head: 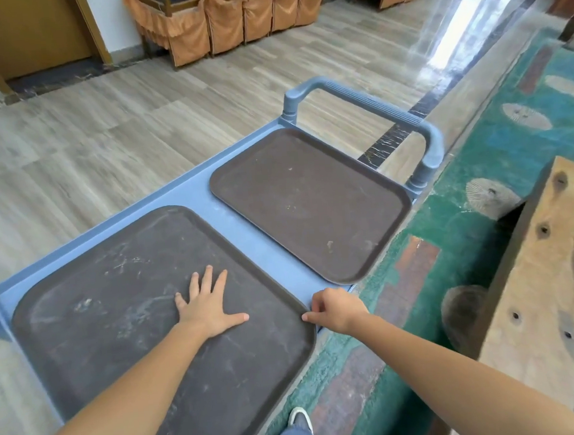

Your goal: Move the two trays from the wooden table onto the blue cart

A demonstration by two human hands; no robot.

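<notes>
Two dark brown trays lie flat on the blue cart (194, 190). The near tray (115, 327) fills the cart's near half, and the far tray (308, 202) sits beyond it by the cart's handle (369, 104). My left hand (207, 307) rests palm down on the near tray with fingers spread, holding nothing. My right hand (334, 311) is at the near tray's right corner, fingers curled, thumb and fingertips touching the rim. The wooden table (539, 293) stands at the right, a bare plank surface with knots.
Green patterned carpet (452, 238) runs between cart and table. My shoe (300, 420) stands on it near the cart's edge. Grey tiled floor lies left of the cart. Stacked chairs with orange covers (228, 19) line the far wall beside a wooden door (23, 32).
</notes>
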